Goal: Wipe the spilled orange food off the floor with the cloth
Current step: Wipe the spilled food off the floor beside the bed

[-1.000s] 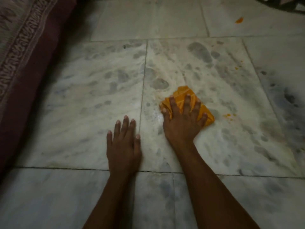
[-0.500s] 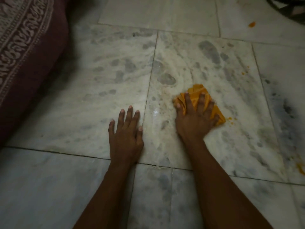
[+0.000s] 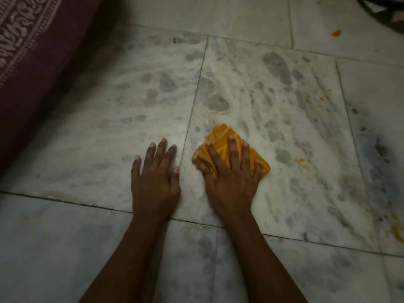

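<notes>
My right hand (image 3: pixel 231 178) presses down flat on a crumpled orange cloth (image 3: pixel 220 138) on the marble floor (image 3: pixel 295 189), fingers spread over it. My left hand (image 3: pixel 154 178) lies flat on the floor just left of it, fingers apart, holding nothing. Small orange food specks (image 3: pixel 302 160) lie right of the cloth. More orange bits sit further off: specks (image 3: pixel 324 96) at mid right, a blob (image 3: pixel 336 32) at top right, and a smear (image 3: pixel 396 234) at the right edge.
A maroon patterned fabric (image 3: pixel 32 62) covers the upper left corner, lying over the floor. A dark object (image 3: pixel 384 9) shows at the top right corner. Grey-veined marble tiles with dark joints fill the rest.
My right hand has slid the cloth leftward and nearer to me, so it now sits close beside my left hand. The food specks now lie further from the cloth.
</notes>
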